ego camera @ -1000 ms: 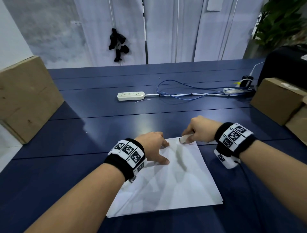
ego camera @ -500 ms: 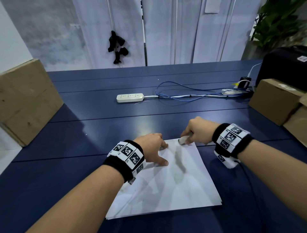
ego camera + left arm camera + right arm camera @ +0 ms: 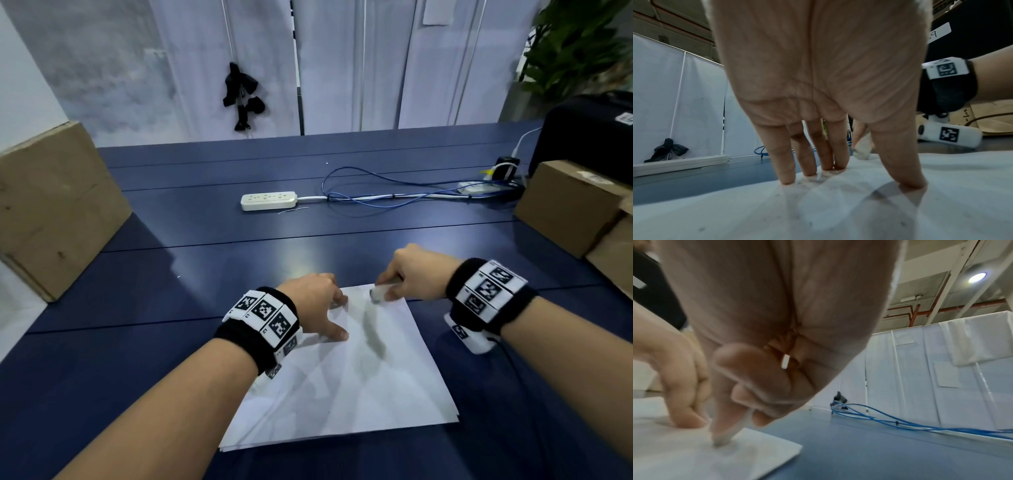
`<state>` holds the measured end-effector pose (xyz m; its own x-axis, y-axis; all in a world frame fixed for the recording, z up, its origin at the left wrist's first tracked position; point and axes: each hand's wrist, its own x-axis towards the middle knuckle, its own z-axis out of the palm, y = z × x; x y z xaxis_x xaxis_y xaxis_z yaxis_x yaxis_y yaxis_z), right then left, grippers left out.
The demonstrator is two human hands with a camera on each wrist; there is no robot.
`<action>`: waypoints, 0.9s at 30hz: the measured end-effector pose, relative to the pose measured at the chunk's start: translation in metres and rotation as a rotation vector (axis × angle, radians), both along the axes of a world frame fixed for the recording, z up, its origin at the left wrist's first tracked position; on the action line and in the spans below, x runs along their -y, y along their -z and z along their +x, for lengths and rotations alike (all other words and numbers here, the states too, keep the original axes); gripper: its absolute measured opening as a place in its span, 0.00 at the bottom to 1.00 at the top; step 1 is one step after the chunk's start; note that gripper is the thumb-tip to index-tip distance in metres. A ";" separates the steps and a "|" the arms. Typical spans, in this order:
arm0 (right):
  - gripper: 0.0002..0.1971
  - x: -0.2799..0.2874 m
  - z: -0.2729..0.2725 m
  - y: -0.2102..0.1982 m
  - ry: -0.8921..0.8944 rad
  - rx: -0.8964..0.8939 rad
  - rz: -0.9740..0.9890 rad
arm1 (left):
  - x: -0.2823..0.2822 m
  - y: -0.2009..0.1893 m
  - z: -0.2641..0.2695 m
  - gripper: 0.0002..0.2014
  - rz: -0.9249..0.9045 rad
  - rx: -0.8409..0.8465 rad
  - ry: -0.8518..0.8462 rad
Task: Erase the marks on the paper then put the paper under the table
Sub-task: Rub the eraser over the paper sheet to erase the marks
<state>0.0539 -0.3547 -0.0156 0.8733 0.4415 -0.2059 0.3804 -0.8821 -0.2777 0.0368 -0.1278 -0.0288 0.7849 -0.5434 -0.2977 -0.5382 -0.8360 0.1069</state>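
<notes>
A white sheet of paper (image 3: 346, 387) lies on the dark blue table (image 3: 205, 274) in front of me. My left hand (image 3: 318, 308) presses its straight fingertips (image 3: 787, 177) and thumb down on the paper's far left corner. My right hand (image 3: 414, 274) pinches a small white eraser (image 3: 378, 293) and holds its tip on the paper's far edge. In the right wrist view the eraser (image 3: 725, 437) touches the paper (image 3: 684, 456) near its corner. In the left wrist view the eraser (image 3: 862, 151) shows behind my fingers. Faint grey smudges mark the paper.
A white power strip (image 3: 269, 200) with blue cables (image 3: 376, 198) lies across the table's far half. Cardboard boxes stand at the left (image 3: 51, 212) and right (image 3: 568, 205), with a black case (image 3: 589, 133) behind the right ones. White curtains hang beyond the table.
My right hand with the eraser has shifted slightly along the paper's far edge. The left hand keeps pressing the same corner.
</notes>
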 end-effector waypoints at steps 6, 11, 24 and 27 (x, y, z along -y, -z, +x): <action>0.14 0.005 -0.015 0.001 -0.044 -0.211 -0.051 | 0.001 -0.001 0.001 0.31 0.024 0.005 0.001; 0.11 -0.005 0.005 -0.008 0.058 0.047 -0.046 | 0.001 -0.002 -0.001 0.34 0.007 -0.003 -0.002; 0.12 -0.007 0.002 -0.010 0.054 0.054 -0.078 | 0.000 0.000 0.000 0.31 0.010 0.004 0.007; 0.14 -0.002 -0.009 -0.007 0.012 0.036 -0.093 | 0.000 0.000 0.000 0.29 0.017 0.010 0.006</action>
